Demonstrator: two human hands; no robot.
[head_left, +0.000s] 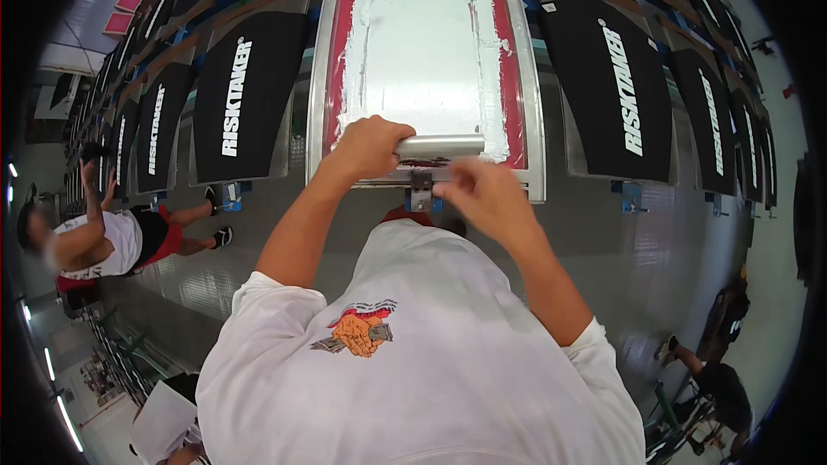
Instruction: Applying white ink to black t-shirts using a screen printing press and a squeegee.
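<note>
Metal-railed, a printing screen (pixel 324 86) fills the upper centre of the frame, white ink (pixel 422 52) covering most of it. Black printed fabric panels (pixel 267 95) lie at upper left and right. Near mid-frame, the blurred right hand (pixel 484 196) has curled fingers, their hold unclear; the left hand (pixel 366 148) grips a silver squeegee's (pixel 450 145) left end.

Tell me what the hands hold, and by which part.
Left hand: the squeegee, by its left end. Right hand: blurred, near the squeegee's right end; grip can't be told.
</note>
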